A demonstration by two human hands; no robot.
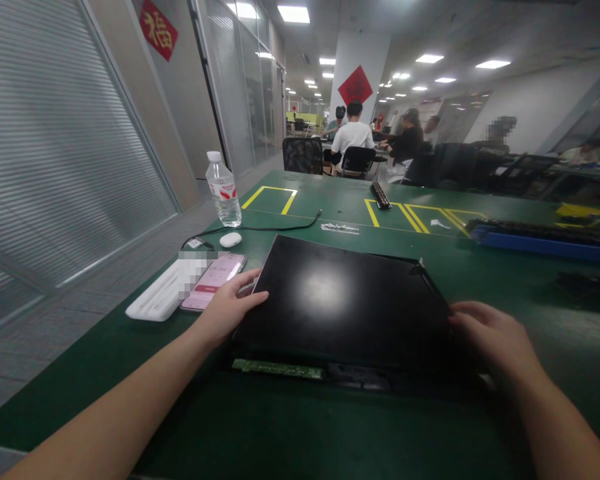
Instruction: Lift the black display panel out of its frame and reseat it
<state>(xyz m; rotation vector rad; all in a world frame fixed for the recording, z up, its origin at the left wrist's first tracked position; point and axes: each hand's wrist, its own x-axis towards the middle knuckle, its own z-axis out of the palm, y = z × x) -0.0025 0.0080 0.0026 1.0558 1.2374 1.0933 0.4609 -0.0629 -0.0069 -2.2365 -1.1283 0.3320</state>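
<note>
A black, glossy display panel (360, 300) lies over the green table between my hands, a ceiling light mirrored in it. My left hand (233, 303) grips its left edge, thumb on the front and fingers behind. At the right edge, my right hand (495, 330) holds the panel with its fingers pressed to the side. A narrow green circuit board (277, 369) shows along the near edge. Part of a black frame (433, 280) sticks out at the upper right; whether it is joined to the panel I cannot tell.
Left of the panel are a pink-screened phone (215, 280), a white case (155, 293), a white oval object (231, 239), a black cable (275, 229) and a water bottle (223, 193). A blue tray (545, 243) stands right. People sit at tables beyond.
</note>
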